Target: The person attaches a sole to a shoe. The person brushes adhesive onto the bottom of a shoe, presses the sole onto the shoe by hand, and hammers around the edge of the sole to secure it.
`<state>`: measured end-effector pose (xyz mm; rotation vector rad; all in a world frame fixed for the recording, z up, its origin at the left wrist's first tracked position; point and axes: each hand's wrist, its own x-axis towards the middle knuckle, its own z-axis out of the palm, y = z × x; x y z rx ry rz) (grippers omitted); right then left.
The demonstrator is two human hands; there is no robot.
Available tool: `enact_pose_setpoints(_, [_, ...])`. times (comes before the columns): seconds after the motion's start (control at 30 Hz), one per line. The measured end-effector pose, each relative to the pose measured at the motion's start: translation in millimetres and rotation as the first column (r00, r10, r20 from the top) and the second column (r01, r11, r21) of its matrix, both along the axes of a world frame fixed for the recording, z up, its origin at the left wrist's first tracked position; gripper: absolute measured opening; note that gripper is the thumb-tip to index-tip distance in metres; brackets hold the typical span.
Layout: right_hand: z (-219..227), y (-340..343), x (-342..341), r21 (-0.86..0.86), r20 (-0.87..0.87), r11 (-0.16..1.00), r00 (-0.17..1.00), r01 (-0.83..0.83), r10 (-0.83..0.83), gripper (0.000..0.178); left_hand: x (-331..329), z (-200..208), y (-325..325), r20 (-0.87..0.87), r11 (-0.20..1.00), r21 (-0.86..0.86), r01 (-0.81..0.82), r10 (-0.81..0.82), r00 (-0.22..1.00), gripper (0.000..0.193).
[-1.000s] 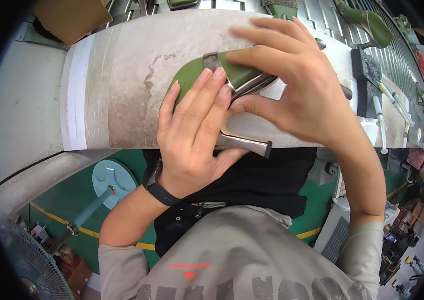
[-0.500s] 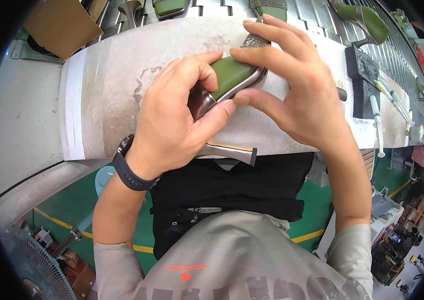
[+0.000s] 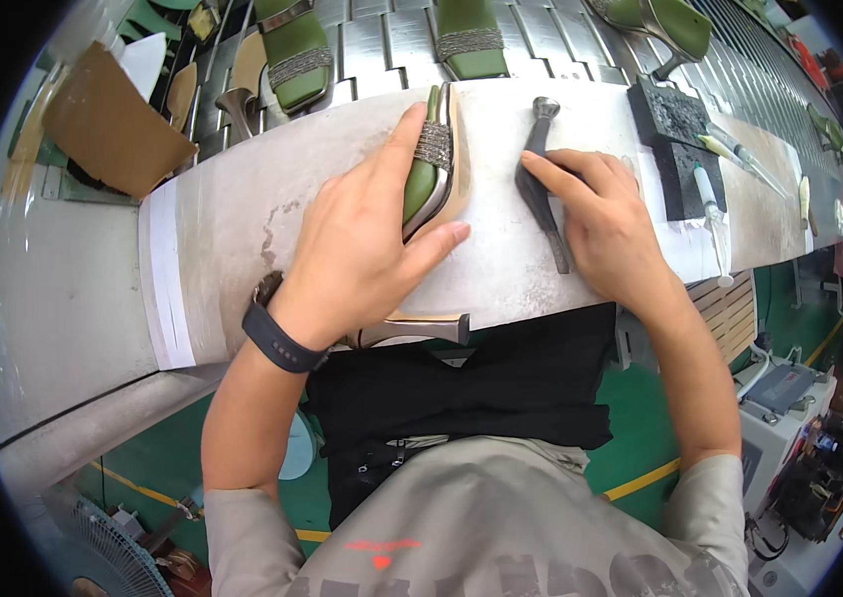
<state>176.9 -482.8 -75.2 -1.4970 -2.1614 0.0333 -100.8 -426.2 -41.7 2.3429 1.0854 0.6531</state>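
Here, green shoe [image 3: 431,149] on pale worktop [image 3: 232,224] above green floor [image 3: 635,418].

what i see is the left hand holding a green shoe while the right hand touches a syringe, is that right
Not quite: the right hand has its fingers on a dark hammer, as the head view shows. The left hand is indeed holding a green shoe.
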Motion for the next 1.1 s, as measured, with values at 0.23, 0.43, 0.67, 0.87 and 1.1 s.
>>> enact_pose_setpoints(0.23, [5.8, 10.7, -15.7, -0.06, -0.249, 0.998, 0.968, 0.004, -0.018, 0.041, -6.3, 2.0, 6.3, -0.029, 0.976, -0.115, 0.185, -0.189, 0.982, 0.097])
enact_pose_setpoints(0.43, [49.5, 12.4, -26.4, -0.233, -0.963, 0.935, 0.199, -0.266, -0.184, 0.024, -4.5, 2.2, 11.2, 0.016, 0.965, -0.132, 0.228, -0.228, 0.974, 0.1])
enact_pose_setpoints(0.67, [61.1, 40.0, -33.9, -0.459, -0.828, 0.845, 0.478, -0.275, -0.294, 0.028, -1.2, -2.3, 15.4, 0.048, 0.966, -0.079, 0.248, -0.244, 0.968, 0.1])
enact_pose_setpoints(0.87, [77.1, 25.1, -31.7, -0.509, -0.758, 0.766, 0.627, -0.393, -0.183, 0.027, -3.3, -4.4, 16.6, 0.044, 0.967, -0.04, 0.252, -0.25, 0.967, 0.101])
enact_pose_setpoints(1.1, [65.3, 36.6, -39.0, -0.445, -0.784, 0.86, 0.574, -0.252, -0.237, 0.025, -3.7, -4.1, 14.7, 0.034, 0.969, -0.026, 0.245, -0.244, 0.969, 0.103])
